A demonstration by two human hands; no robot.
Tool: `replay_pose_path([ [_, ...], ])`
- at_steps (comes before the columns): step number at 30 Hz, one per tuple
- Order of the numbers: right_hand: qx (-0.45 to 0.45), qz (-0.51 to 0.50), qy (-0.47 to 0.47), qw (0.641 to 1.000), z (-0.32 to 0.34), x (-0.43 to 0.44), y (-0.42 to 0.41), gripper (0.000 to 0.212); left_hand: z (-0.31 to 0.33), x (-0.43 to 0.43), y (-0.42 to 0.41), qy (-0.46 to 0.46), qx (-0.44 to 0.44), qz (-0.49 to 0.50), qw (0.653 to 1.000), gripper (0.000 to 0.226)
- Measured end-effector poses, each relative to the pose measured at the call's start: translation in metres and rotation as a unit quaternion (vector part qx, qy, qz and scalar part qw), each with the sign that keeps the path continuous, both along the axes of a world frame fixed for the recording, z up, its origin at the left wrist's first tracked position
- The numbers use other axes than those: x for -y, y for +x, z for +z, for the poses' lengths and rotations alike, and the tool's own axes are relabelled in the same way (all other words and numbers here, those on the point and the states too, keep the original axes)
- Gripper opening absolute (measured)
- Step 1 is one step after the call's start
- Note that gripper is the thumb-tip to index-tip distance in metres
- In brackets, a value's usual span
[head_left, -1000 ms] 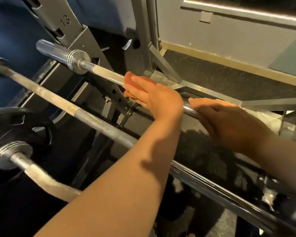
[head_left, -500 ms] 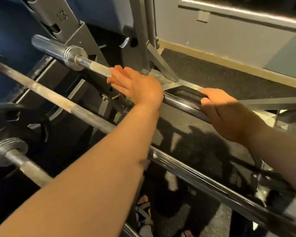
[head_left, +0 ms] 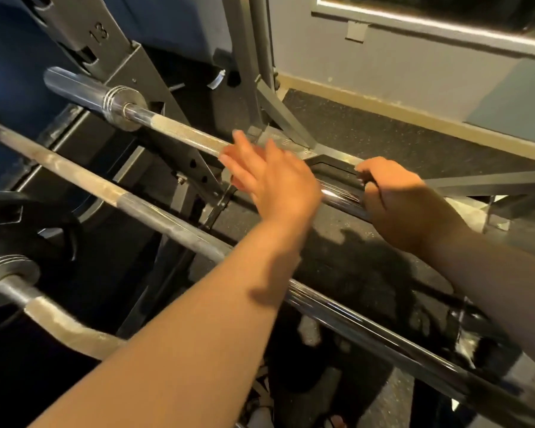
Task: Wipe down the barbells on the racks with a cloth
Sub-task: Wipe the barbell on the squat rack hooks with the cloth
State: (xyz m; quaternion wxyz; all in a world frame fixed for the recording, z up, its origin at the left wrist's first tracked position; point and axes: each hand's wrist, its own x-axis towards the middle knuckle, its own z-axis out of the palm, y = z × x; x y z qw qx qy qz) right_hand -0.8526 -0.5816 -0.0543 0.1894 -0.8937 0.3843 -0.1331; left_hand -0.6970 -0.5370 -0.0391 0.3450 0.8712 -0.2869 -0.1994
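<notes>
Left hand (head_left: 272,183): fingers straight and spread, blurred, holding nothing, over top barbell (head_left: 173,128), which enters from 10 o'clock. Right hand (head_left: 402,199), at its 3 o'clock, curled round that bar. No cloth visible. Judgement: progress indeterminate; second barbell (head_left: 136,199) and 8 o'clock curl bar (head_left: 59,322) look dull, likely pending.

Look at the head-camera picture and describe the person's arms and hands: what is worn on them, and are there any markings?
Nothing is worn: no sleeve or cuff shows on either forearm. The left hand and right hand have no gloves, and neither wrist carries a watch or band. No markings show. The left hand is blurred, so small rings cannot be ruled out.
</notes>
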Motion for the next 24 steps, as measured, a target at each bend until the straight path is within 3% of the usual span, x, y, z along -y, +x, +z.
replay_pose_path([
  [3, -0.003, 0.02, -0.017, 1.0, 0.001, -0.001, 0.001, 0.024, 0.006, 0.011, 0.011, 0.003, -0.053, 0.091, 0.994, 0.053],
  [7, -0.01, -0.014, 0.033, 0.999, 0.001, 0.003, 0.002, 0.033, 0.009, 0.004, -0.038, -0.006, -0.146, 0.058, 0.988, 0.072],
  [11, -0.003, -0.009, 0.062, 0.998, 0.002, 0.003, 0.005, 0.039, -0.003, 0.002, -0.036, 0.022, -0.106, 0.011, 0.994, 0.071],
  [16, 0.007, -0.011, 0.052, 0.999, 0.003, 0.004, 0.005, 0.04, 0.002, 0.014, 0.036, -0.058, -0.118, 0.099, 0.986, 0.06],
  [22, -0.03, -0.029, 0.076, 0.996, 0.013, -0.003, 0.015, 0.031, 0.012, 0.016, 0.064, -0.012, -0.1, 0.108, 0.989, 0.069],
  [24, -0.057, -0.066, 0.085, 0.993, 0.019, -0.001, 0.036, 0.017, 0.008, 0.016, 0.062, -0.05, -0.123, 0.146, 0.98, 0.069],
])
